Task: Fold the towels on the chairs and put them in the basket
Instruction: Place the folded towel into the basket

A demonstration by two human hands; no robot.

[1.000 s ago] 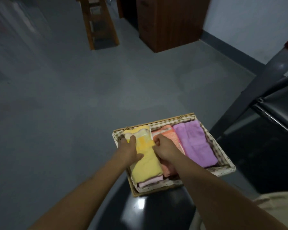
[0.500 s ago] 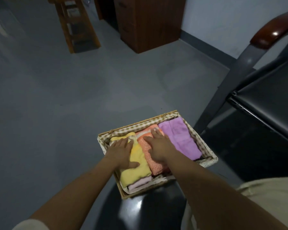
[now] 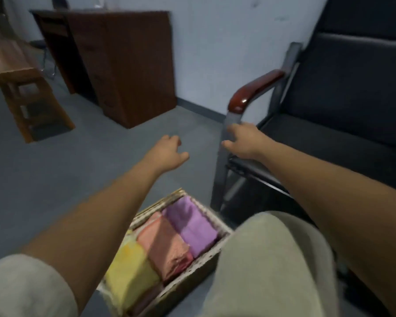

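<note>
Three folded towels, yellow, orange and purple, lie side by side in the basket. Yellow is at its near left end and purple at its far right end, and their long axes run across its short way. Both hands hang above and well beyond it, holding nothing: the left hand with fingers loosely curled, the right hand with fingers relaxed, just beside the front post of the black chair. I'd judge the right one nearer that seat, where I can see no towel.
</note>
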